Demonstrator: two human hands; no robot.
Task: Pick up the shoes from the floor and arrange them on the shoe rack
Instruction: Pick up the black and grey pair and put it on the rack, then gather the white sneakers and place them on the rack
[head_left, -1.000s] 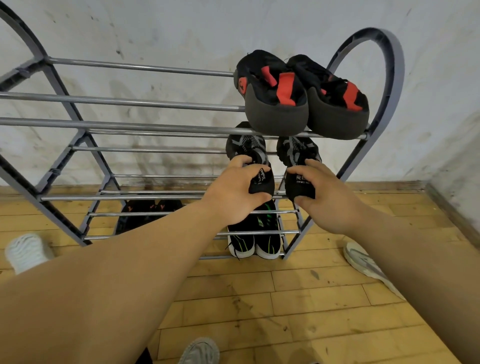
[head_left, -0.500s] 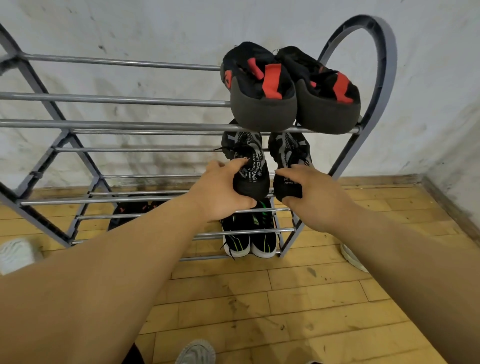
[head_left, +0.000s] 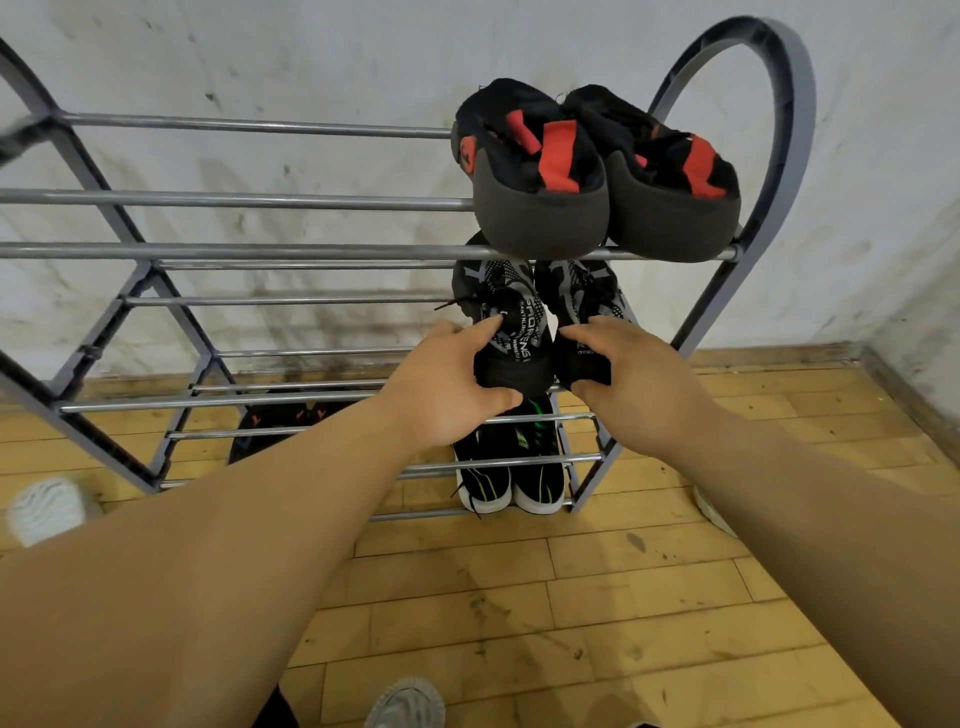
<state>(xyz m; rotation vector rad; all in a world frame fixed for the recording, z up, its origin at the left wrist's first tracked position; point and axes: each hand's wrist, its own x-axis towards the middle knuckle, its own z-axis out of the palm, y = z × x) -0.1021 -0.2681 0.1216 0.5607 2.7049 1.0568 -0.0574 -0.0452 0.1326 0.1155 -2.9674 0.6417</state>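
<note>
Head view, frame centre, middle tier of shoe rack (head_left: 208, 251): grips with left hand (head_left: 447, 400) heel of left knit sneaker (head_left: 514, 338), and heel of right knit sneaker (head_left: 584, 291) with right hand (head_left: 644, 389); probably light, soft-walled, firmest at heels.

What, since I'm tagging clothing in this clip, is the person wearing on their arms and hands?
Nothing that shows. The left forearm and right forearm are bare as far as the frame reaches, no sleeve edge. The left hand and right hand carry no glove, ring, watch or band.
</note>
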